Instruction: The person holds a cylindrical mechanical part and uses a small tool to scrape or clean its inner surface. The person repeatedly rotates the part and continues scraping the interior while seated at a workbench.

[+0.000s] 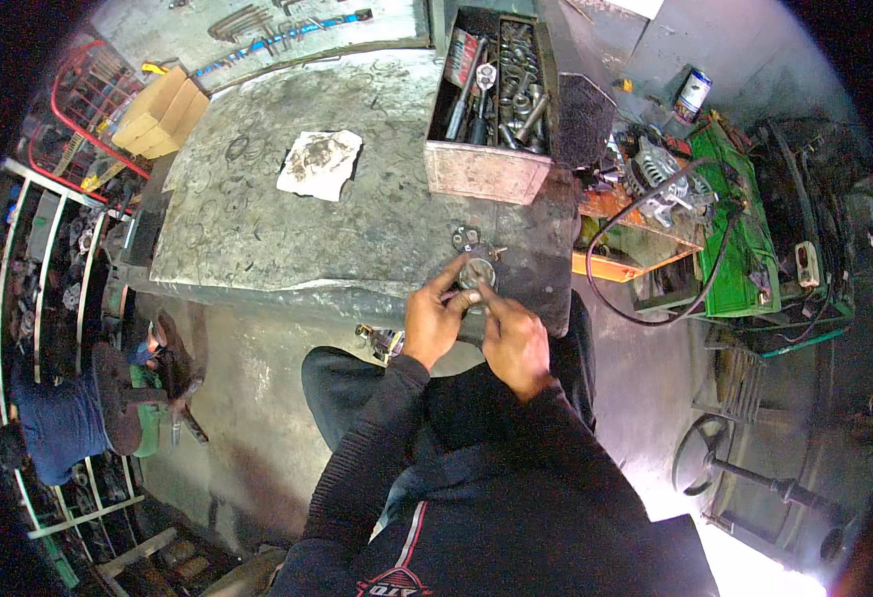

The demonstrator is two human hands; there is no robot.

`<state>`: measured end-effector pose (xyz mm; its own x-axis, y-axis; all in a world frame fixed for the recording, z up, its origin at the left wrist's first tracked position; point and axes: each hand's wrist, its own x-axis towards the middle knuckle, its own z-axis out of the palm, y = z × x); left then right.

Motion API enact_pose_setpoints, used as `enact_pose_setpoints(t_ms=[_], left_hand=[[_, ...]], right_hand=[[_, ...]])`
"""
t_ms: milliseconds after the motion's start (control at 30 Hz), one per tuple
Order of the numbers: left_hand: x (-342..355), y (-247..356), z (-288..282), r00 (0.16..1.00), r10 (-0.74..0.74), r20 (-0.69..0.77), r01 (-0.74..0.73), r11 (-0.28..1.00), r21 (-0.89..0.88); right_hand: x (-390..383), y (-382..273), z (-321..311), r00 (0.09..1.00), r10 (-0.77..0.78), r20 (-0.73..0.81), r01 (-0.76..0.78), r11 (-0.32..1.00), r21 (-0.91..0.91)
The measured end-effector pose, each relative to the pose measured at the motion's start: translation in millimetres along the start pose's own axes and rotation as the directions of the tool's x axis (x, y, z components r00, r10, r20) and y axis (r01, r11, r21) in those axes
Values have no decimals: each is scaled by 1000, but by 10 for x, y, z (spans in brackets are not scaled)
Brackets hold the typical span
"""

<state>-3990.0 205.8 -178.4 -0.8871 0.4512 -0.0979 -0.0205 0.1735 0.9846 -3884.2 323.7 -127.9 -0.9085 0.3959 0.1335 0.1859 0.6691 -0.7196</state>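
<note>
At the near right edge of the workbench (257,239), both my hands are closed in on a small round grey metal part (478,271) with a raised rim. My left hand (433,320) grips its left side with thumb and index finger. From the right, my right hand (518,346) has its fingertips pressed against the inside and near rim of the part. Its other fingers are curled under. Just beyond lie several small dark metal pieces (466,237); their exact kind is too small to tell.
A metal toolbox (486,174) of sockets and ratchets stands beyond my hands. A stained white cloth or paper (320,164) lies left of it. Rightward are an alternator (657,177), a green crate (740,239) and a looping black hose (646,316). Another person (63,418) is at the left.
</note>
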Motion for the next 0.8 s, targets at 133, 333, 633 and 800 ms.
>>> enact_pose_setpoints(t_ms=[133, 333, 633, 800], left_hand=[[-20, 48, 3, 988, 152, -13, -148, 978, 147], [-59, 26, 8, 995, 103, -2, -102, 990, 98], [-39, 43, -46, 986, 164, 9, -163, 978, 133], [-7, 35, -42, 992, 121, 39, -123, 991, 60]], right_hand=[[-238, 60, -64, 999, -29, -24, 29, 1000, -3], [-176, 198, 65, 999, -36, 11, 36, 999, -18], [-78, 15, 10, 999, 12, 53, -17, 997, 78], [-93, -39, -49, 996, 61, 62, -64, 997, 44]])
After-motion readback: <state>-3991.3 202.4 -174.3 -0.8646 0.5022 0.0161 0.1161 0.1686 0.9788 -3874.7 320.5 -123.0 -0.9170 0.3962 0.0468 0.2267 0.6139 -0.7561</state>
